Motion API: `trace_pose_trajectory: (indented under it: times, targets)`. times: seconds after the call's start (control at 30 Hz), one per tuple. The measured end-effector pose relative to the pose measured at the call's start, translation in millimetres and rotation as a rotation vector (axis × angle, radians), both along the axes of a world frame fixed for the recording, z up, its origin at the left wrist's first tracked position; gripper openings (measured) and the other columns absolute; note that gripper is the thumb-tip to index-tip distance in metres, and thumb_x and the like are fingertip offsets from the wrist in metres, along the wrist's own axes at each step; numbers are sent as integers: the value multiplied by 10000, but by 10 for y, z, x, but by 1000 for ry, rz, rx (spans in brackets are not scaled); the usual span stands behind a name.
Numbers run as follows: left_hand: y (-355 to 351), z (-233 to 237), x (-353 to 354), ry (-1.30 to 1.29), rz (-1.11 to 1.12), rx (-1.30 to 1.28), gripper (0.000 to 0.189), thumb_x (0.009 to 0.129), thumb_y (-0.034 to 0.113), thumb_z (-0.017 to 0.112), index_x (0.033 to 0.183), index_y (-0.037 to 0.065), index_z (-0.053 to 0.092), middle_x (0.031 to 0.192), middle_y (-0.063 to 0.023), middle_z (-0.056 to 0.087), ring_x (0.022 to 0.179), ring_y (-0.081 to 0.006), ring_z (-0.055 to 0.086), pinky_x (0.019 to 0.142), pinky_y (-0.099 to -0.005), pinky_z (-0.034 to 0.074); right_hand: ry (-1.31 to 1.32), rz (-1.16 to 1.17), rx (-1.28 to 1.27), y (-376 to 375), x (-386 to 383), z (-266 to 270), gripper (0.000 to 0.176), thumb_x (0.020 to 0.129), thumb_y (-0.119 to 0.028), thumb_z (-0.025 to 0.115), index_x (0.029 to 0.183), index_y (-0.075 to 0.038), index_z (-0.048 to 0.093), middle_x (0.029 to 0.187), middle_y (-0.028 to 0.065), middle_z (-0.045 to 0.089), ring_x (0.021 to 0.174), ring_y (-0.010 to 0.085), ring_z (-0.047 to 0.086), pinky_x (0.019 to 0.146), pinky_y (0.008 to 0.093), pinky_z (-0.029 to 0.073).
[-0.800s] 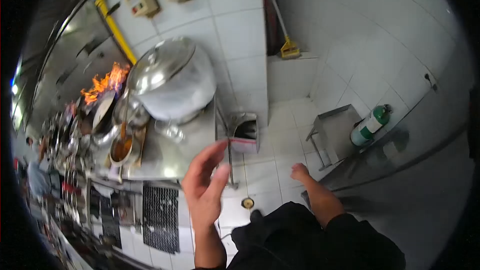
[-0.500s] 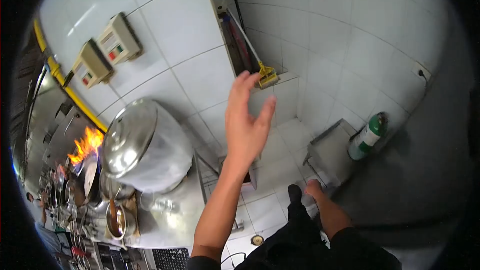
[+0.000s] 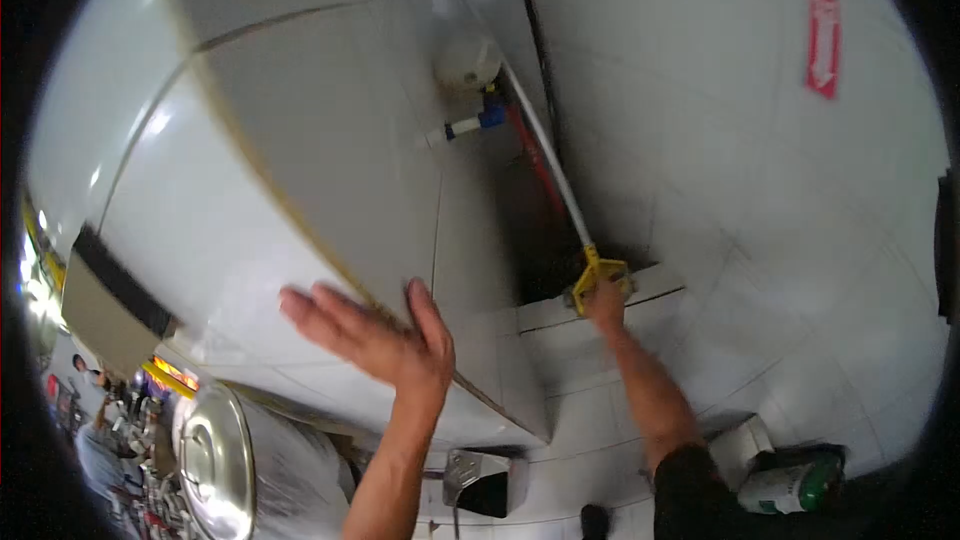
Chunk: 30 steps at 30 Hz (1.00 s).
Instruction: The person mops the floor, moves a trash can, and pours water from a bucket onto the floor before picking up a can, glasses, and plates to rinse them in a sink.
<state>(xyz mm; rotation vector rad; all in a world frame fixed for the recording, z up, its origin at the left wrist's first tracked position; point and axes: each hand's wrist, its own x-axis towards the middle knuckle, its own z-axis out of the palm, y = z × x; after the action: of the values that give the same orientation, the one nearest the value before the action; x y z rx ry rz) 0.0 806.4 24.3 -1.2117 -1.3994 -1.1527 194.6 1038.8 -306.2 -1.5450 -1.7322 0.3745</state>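
My left hand [image 3: 385, 340] has its fingers spread and lies against or just in front of the tiled wall corner, holding nothing. My right hand [image 3: 604, 305] is closed on the yellow head of a mop [image 3: 590, 265]. The mop's long metal handle [image 3: 545, 145] leans up into a narrow recess, and its head rests by a low tiled ledge [image 3: 650, 285]. Inside the recess are a blue valve on a white pipe [image 3: 478, 123] and something red.
A large lidded pot [image 3: 215, 465] stands at the lower left. On the floor are a metal bin [image 3: 487, 480] and a green-and-white cylinder [image 3: 795, 488]. A red arrow sign [image 3: 823, 45] is on the right wall. Two people [image 3: 105, 455] are at the far left.
The view has moved closer to the recess. My right hand has risen from low by my legs and taken hold of the yellow mop head. My left hand has shifted left to the wall corner.
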Motion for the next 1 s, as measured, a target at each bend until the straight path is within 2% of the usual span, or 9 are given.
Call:
trace_pose_trajectory:
  times: [0.1, 0.23, 0.4, 0.47, 0.53, 0.63, 0.73, 0.9, 1.0]
  targets:
    - [-10, -48, -46, 22, 11, -79, 901, 852, 134, 639, 1493, -15, 22, 1546, -272, -15, 1437, -417, 21, 1147, -517, 48, 23, 15, 86, 1060, -515, 901, 305, 873, -213, 608, 1047, 31, 548, 944, 292, 619, 918, 459, 591, 808, 512, 473]
    - [-6, -100, -25, -88, 64, -195, 1000, 840, 139, 598, 1465, -10, -168, 1512, -324, -93, 1416, -476, -56, 1123, -583, 15, 39, -53, 292, 2320, -1043, 1255, 680, 813, -275, 665, 1361, 10, 379, 1121, 231, 598, 1044, 414, 579, 872, 498, 484]
    - [114, -236, 166, -288, 81, 7, 880, 885, 203, 597, 1499, -7, 2, 1546, -249, 70, 1401, -394, 185, 1133, -512, 163, 168, -93, 95, 2876, -1253, 1345, 683, 791, -337, 700, 1317, 2, 427, 1149, 254, 587, 1079, 408, 576, 900, 483, 477]
    - [-4, -96, 141, -194, 29, -142, 904, 884, 211, 598, 1509, 59, -36, 1517, -278, 69, 1373, -389, 196, 1071, -553, 215, 251, -93, 127, 3447, -1307, 889, 593, 789, -331, 699, 1227, 3, 479, 1069, 264, 612, 1022, 429, 595, 866, 500, 474]
    - [-152, -61, 40, -26, 125, -309, 980, 862, 214, 600, 1495, 87, -137, 1501, -280, -72, 1355, -429, 147, 1013, -611, 268, 242, 20, 39, 3429, -1162, 980, 650, 831, -327, 685, 1344, -28, 418, 1171, 275, 569, 1040, 447, 584, 859, 518, 489]
    - [-57, 28, 107, 101, 225, -156, 831, 904, 175, 597, 1510, 49, 43, 1466, -273, 230, 1283, -352, 352, 989, -502, 364, 303, -32, 142, 3264, -1031, 1096, 476, 834, -335, 672, 1097, 29, 514, 1028, 291, 615, 975, 468, 590, 831, 518, 462]
    - [4, -232, 87, -183, 85, 15, 873, 889, 211, 602, 1497, -21, 20, 1545, -252, 77, 1413, -387, 158, 1139, -503, 144, 344, -39, 161, 2929, -705, 1436, 484, 861, -336, 646, 1131, 43, 512, 1031, 301, 613, 990, 468, 582, 849, 508, 454]
    - [-60, -171, 22, 34, 107, -91, 865, 883, 179, 633, 1488, -46, 57, 1549, -251, 74, 1428, -384, 108, 1148, -507, 99, 390, -128, 201, 2509, -168, 1814, 624, 894, -541, 540, 1022, 68, 587, 981, 284, 632, 968, 440, 606, 830, 481, 465]
    - [-46, -136, 21, 49, 117, -178, 948, 864, 172, 635, 1490, -15, -53, 1531, -301, -37, 1418, -481, 16, 1120, -596, 66, 313, -202, 285, 2061, 74, 2281, 638, 876, -542, 565, 966, 89, 592, 961, 302, 624, 984, 470, 588, 841, 490, 460]
